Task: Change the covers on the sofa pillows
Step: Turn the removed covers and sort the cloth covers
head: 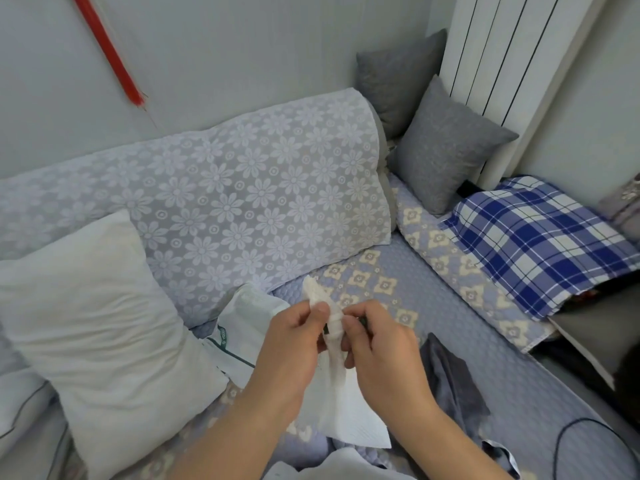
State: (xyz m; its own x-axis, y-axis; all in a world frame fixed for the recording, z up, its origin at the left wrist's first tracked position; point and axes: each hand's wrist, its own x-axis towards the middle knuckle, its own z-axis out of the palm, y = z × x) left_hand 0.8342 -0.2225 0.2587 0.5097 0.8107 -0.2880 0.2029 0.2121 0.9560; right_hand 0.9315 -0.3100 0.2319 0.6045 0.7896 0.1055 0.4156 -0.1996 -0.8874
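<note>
While the white pillow cover (pixel 334 344) is gathered above the sofa seat (pixel 460 313), both hands pinch its bunched edge: left hand (pixel 294 341) with thumb on top, right hand (pixel 377 341) with fingers curled round the fabric. Both forearms reach forward, knuckles up. To proceed well, find the opening, separate the layers, then bring it to the bare white pillow (pixel 93 327) at left.
</note>
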